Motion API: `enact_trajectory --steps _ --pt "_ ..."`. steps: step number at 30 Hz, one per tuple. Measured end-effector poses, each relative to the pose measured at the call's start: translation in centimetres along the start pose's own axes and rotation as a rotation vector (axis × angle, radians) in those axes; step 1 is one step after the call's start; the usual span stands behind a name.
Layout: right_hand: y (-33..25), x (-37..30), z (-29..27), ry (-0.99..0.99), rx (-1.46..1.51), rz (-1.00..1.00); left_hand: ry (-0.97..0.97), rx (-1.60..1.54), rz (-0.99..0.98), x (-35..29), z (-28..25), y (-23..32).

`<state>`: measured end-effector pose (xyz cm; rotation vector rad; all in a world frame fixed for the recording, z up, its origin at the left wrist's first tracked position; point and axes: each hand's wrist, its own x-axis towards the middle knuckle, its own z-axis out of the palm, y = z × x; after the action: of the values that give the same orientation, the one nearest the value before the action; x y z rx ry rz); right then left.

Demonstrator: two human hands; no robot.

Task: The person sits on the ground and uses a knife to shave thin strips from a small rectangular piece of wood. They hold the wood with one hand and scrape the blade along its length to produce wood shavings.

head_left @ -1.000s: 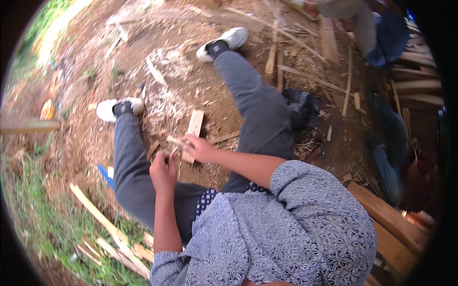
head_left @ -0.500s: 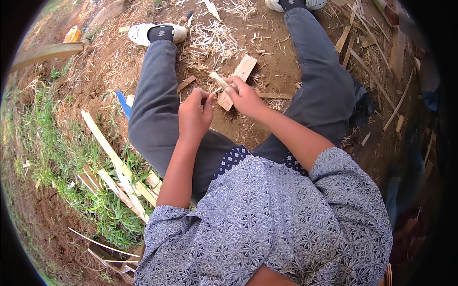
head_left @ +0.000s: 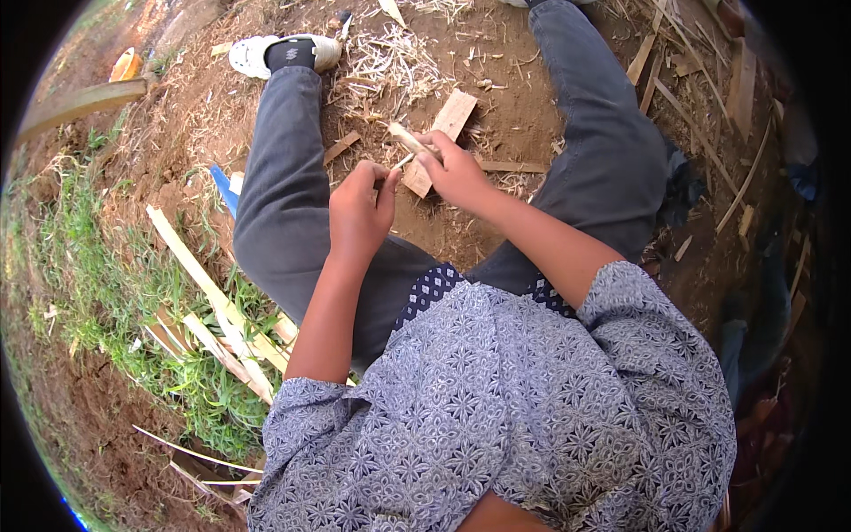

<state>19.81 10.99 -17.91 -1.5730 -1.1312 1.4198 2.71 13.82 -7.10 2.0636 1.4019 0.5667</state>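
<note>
Between my knees, my left hand [head_left: 362, 202] is closed, with thumb and fingertips pinching one end of a thin pale stick [head_left: 403, 162]. The stick's other end meets my right hand [head_left: 457, 176]. That hand is wrapped round a short, thick pale wooden piece [head_left: 405, 137], whose blunt end juts out past the fingers; whether it is a tool's handle I cannot make out. On the soil just beyond and below my hands lies a flat wooden board [head_left: 454, 115], partly covered by my right hand.
Pale wood shavings [head_left: 399, 66] are heaped on the soil ahead. A narrow wood strip [head_left: 514, 167] lies near my right leg. Long split strips [head_left: 199, 266] rest on grass at the left, near a blue piece [head_left: 224, 188]. More sticks and offcuts [head_left: 700, 124] lie at the right.
The thin stick shows more plainly between my hands, and my left hand sits slightly further left. Both grips look the same. The whole view has shifted a little.
</note>
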Motion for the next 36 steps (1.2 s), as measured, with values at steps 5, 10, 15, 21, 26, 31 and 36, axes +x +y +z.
enact_trajectory --steps 5,10,15,21,26,31,36 --pt "6.8 2.1 -2.9 0.116 -0.331 0.154 -0.021 0.008 0.019 0.7 0.1 0.8" --pt "0.9 -0.7 -1.0 0.013 -0.040 -0.054 0.011 0.029 -0.004 0.0 0.2 0.3" --pt "1.7 0.7 -1.0 -0.006 -0.124 0.101 0.004 -0.020 0.038 0.4 0.2 0.2" --pt "4.1 1.1 -2.8 -0.023 -0.100 0.107 -0.100 0.041 0.089 -0.3 -0.3 0.3" --pt "1.7 -0.1 -3.2 -0.137 -0.129 0.096 -0.158 0.066 0.190 -0.5 -0.7 0.0" --pt "-3.1 -1.2 -2.7 -0.207 -0.152 0.029 -0.201 0.126 0.234 0.1 -1.2 0.2" --pt "2.4 2.0 -3.6 -0.124 -0.273 0.202 -0.225 0.105 0.265 1.3 -1.4 0.9"
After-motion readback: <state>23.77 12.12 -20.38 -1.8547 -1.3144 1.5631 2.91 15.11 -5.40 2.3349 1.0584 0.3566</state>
